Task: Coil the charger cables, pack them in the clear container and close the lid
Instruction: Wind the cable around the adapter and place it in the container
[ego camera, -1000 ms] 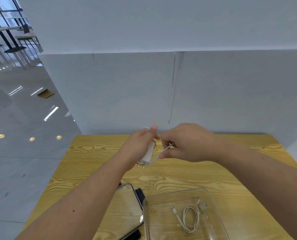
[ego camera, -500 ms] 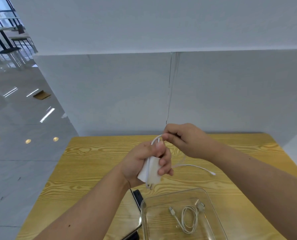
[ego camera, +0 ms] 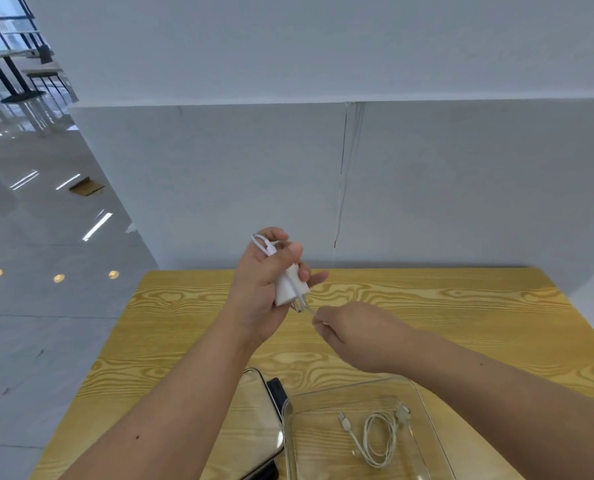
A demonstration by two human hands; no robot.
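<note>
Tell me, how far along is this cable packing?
Partly done. One coiled white cable already lies in the clear container. In hand: the left hand holds a white charger plug while the right hand pinches its thin cable to wrap it. Left: finish the wrap, put it in, and fit the lid, which lies beside the container.

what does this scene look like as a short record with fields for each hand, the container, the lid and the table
left hand: holds white charger plug, white cable looped over its fingers
right hand: pinches the cable below the plug
clear plastic container: open, one coiled white cable inside
clear lid with black clips: off, lying left of the container
light wooden table: bears container and lid
</note>
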